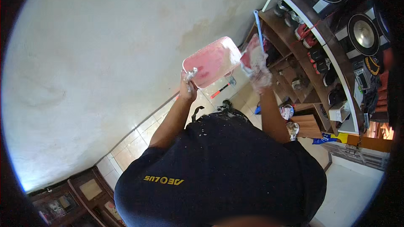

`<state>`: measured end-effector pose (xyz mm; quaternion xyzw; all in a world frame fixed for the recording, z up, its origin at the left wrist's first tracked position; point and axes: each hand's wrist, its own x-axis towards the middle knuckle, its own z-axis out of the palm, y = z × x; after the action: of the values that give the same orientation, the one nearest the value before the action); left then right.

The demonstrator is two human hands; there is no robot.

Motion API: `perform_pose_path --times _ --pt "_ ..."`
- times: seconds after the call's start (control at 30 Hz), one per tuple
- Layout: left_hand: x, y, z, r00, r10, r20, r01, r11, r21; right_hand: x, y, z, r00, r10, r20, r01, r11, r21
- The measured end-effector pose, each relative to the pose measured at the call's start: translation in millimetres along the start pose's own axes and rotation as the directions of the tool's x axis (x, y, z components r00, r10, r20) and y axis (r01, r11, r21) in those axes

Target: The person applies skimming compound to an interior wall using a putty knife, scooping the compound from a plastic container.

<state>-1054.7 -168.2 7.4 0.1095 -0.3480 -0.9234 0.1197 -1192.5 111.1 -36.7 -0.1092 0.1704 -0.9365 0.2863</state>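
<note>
My left hand point(188, 89), smeared with white paste, grips the near left rim of a shallow pink plastic tub point(214, 63). The tub is tilted, so its inside shows, with white paste smeared over its right end. Just right of the tub is my right hand point(260, 77), thickly coated in the same paste and slightly blurred. Its fingers are closed on a flat pinkish-red piece point(251, 52) streaked with white. A light blue stick point(258, 27) rises beside that piece; whether my hand touches it I cannot tell.
A patchy plastered wall point(97, 54) fills the left and far side. On the right stands a brown shelf unit point(290, 50) with several shoes and speakers point(364, 35). A tool with a red-and-black handle point(220, 91) lies on the tiled floor point(141, 136). Dark wooden furniture point(78, 197) is at lower left.
</note>
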Motion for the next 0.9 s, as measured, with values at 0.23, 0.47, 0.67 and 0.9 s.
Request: perform_pose_path --times 0.23,0.47,0.67,0.9 --pt "-27 24 -15 1.0 -0.005 0.012 0.003 0.99 0.138 -22 -51 108 0.95 -0.293 -0.108 0.148 0.726 -0.671" --pt "-39 33 -17 0.997 0.068 0.034 -0.073 0.982 0.173 -15 12 208 0.966 0.137 0.219 0.254 -0.362 -0.897" --pt "-48 37 -17 0.998 0.069 -0.01 -0.067 0.984 0.164 -12 29 227 0.945 0.274 0.179 0.303 -0.524 -0.796" --pt "-58 36 -20 0.998 0.058 -0.033 -0.051 0.981 0.188 -16 45 207 0.931 0.312 0.187 0.333 -0.521 -0.786"
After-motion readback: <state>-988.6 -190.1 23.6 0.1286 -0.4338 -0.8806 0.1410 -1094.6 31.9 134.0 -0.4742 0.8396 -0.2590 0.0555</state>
